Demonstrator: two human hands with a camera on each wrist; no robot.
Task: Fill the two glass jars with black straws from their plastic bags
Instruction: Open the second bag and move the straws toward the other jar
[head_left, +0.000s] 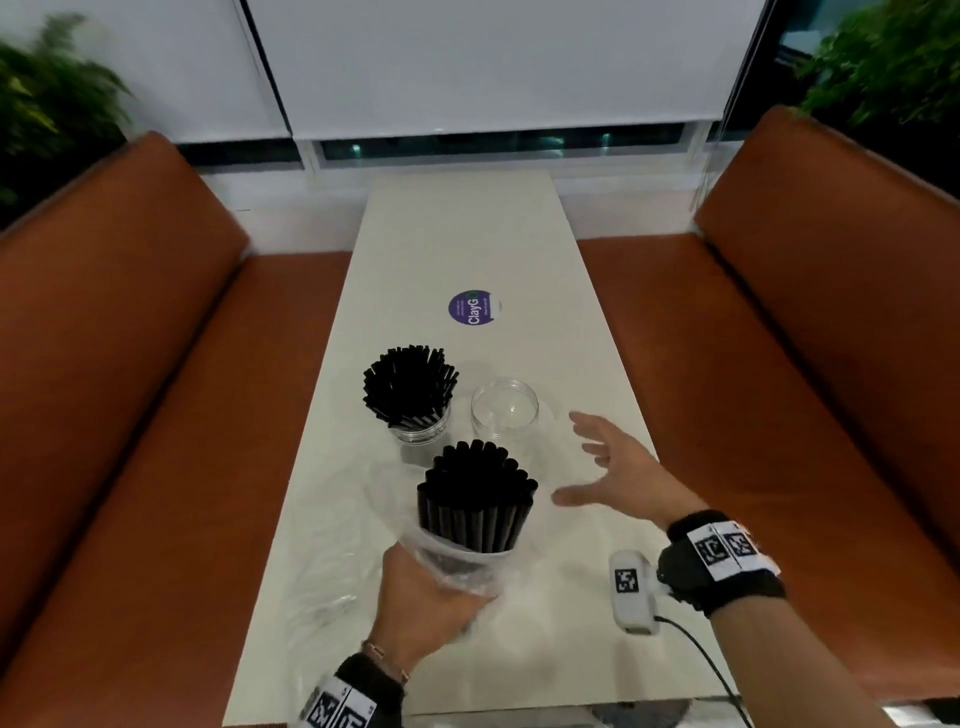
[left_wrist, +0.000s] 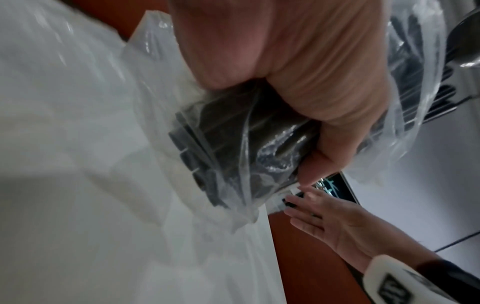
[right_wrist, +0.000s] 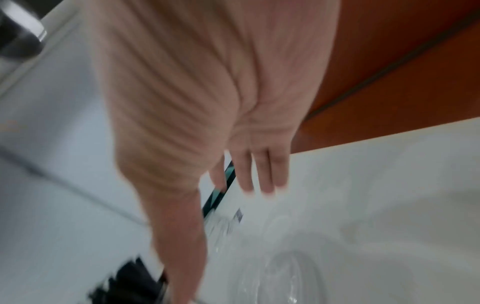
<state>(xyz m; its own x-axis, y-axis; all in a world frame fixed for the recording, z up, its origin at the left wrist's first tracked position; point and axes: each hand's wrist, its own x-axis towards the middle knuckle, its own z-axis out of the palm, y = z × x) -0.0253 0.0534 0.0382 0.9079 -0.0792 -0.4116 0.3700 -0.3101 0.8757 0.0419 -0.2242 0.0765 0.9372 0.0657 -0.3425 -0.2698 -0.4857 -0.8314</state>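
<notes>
My left hand (head_left: 431, 597) grips the lower end of a bundle of black straws (head_left: 475, 499) through a clear plastic bag (head_left: 457, 564); the bundle stands upright above the table, its top free of the bag. In the left wrist view my left hand (left_wrist: 298, 67) wraps the bagged straws (left_wrist: 233, 144). A glass jar (head_left: 418, 423) holding black straws (head_left: 408, 382) stands behind, and an empty glass jar (head_left: 505, 410) beside it on the right. My right hand (head_left: 618, 467) hovers open right of the bundle, fingers spread, near the empty jar (right_wrist: 280, 273).
The white table (head_left: 467, 244) runs between two orange bench seats (head_left: 130, 364) (head_left: 805, 338). A crumpled empty clear bag (head_left: 332, 587) lies on the table's left. A purple round sticker (head_left: 471, 307) sits further back. A cable (head_left: 701, 654) trails from my right wrist.
</notes>
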